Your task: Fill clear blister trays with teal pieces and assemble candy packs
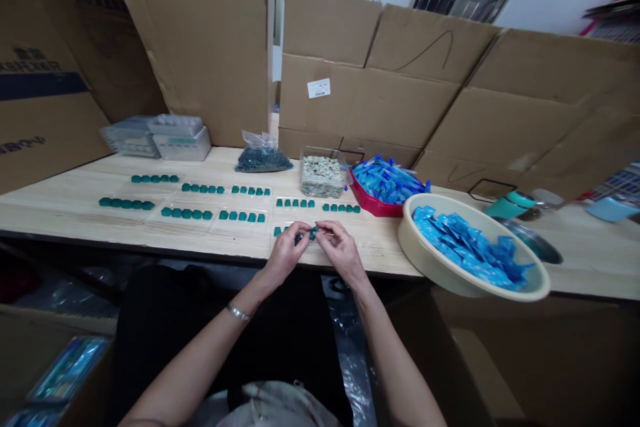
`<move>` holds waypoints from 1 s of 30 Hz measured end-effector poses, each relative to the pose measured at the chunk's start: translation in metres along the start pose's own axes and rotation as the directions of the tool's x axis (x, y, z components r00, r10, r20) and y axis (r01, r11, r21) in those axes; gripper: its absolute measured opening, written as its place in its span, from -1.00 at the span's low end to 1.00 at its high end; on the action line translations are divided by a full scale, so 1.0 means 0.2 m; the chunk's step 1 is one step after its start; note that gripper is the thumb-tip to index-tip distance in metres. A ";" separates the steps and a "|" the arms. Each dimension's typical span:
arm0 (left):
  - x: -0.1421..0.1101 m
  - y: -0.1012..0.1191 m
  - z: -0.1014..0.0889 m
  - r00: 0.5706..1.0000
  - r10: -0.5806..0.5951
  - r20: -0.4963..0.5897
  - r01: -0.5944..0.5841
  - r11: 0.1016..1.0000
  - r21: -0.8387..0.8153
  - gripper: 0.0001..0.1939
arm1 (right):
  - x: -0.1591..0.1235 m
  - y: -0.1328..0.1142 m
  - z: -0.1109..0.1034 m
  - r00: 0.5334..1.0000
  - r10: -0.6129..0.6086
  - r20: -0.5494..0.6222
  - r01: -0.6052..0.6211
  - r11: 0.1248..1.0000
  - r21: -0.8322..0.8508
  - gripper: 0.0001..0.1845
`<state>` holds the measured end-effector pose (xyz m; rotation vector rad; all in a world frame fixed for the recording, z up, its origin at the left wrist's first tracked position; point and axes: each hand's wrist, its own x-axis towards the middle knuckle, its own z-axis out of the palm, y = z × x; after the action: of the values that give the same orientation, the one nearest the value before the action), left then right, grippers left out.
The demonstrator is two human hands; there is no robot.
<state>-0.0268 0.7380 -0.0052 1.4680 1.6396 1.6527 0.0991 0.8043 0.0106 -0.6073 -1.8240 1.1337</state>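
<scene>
My left hand (286, 252) and my right hand (343, 252) meet over the near edge of the table, fingers pinched close together. A small green piece (313, 233) sits between the two sets of fingertips, gripped by my right hand. Close to my left thumb and fingers is a tiny dark piece (299, 239), too small to name. Under and beside the hands lies a clear tray, with a green piece (277, 231) showing left of my left fingers. More clear trays with rows of faceted green pieces (187, 213) stretch to the left.
Behind the trays stand a bag of dark bits (263, 159), a clear box of small pale and green pieces (321, 177) and a red basin (367, 199) of blue pen-like sticks. A cream basin (407, 240) of blue packets overhangs the table's front edge. Cardboard (375, 107) walls the back.
</scene>
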 end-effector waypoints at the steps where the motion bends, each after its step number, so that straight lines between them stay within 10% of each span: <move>1: 0.00 0.00 0.00 0.998 0.056 0.000 -0.056 0.997 0.056 -0.86 | 0.00 0.00 -0.01 0.998 0.066 -0.009 -0.066 0.998 0.017 -0.78; 11: -0.04 0.00 0.08 0.974 0.195 0.117 -0.211 0.966 0.151 -0.83 | -0.08 0.03 -0.15 0.947 0.322 0.012 -0.315 0.916 0.247 -0.67; 19: -0.15 -0.07 0.05 0.919 0.126 0.373 -0.272 0.889 0.368 -0.77 | -0.04 0.10 -0.41 0.999 -0.041 0.005 0.040 0.965 -0.259 -0.86; 30: -0.14 -0.10 0.05 0.921 0.073 0.384 -0.227 0.900 0.371 -0.78 | 0.04 0.30 -0.38 0.950 -0.179 0.257 0.274 0.872 -0.405 -0.82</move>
<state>-0.0152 0.7238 -0.0369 2.0123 1.7547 1.0454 0.1589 0.8728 -0.0243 -0.5152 -2.2954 0.6465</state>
